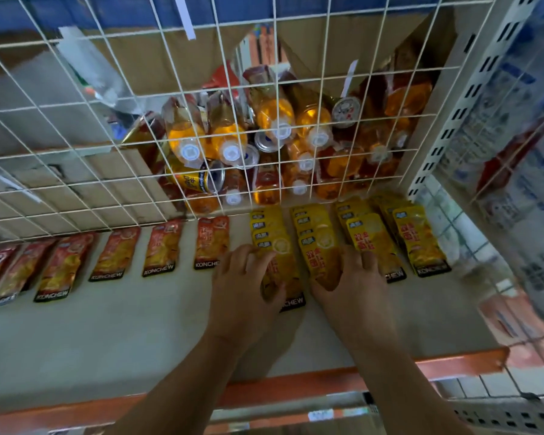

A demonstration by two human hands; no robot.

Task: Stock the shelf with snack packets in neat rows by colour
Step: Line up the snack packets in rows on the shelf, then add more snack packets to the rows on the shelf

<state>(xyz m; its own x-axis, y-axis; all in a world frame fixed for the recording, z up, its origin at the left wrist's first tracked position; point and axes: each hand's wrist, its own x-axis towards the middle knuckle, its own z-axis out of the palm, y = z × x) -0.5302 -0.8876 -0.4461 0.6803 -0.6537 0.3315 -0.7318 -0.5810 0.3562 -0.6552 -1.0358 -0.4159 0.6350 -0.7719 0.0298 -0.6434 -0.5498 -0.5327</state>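
The left hand (244, 287) is pinching the front yellow packet (279, 270) while the right hand (357, 287) is, apparently, gripping the neighbouring packet (322, 262), both lying lengthwise front-to-back on the shelf (123, 334), directly under the palms.

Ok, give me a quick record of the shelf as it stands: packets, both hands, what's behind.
red packets: left part of shelf, side by side with gaps
yellow packets: right part, four overlapping rows
left hand: grips front packet of leftmost yellow row
right hand: on front packet of second yellow row; grip unclear
grid: behind the packets
bottles: beyond the grid, jumbled with cans
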